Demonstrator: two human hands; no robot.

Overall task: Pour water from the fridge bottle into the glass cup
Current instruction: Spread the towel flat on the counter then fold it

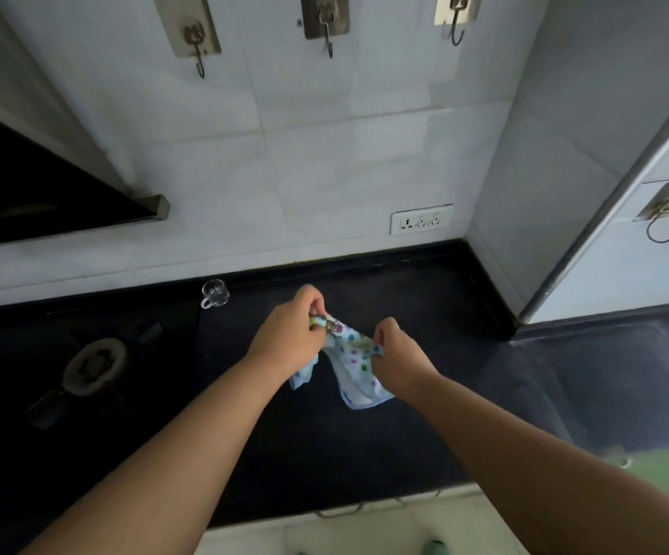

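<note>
Blue cloth [354, 356] with coloured dots hangs between two hands over the dark counter [424, 394]. Left hand [290, 338] pinches one top corner with closed fingers. Right hand [398, 360] grips the other edge, fingers curled tight around it. Glass cup [214, 294] sits on the counter by the white wall [324, 174], beyond the left hand. A stove burner [94, 366] is on the left.

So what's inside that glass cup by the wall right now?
The glass cup looks empty: through it only the dark counter shows, no visible water line. No bottle is in view; both hands hold a cloth.
</note>
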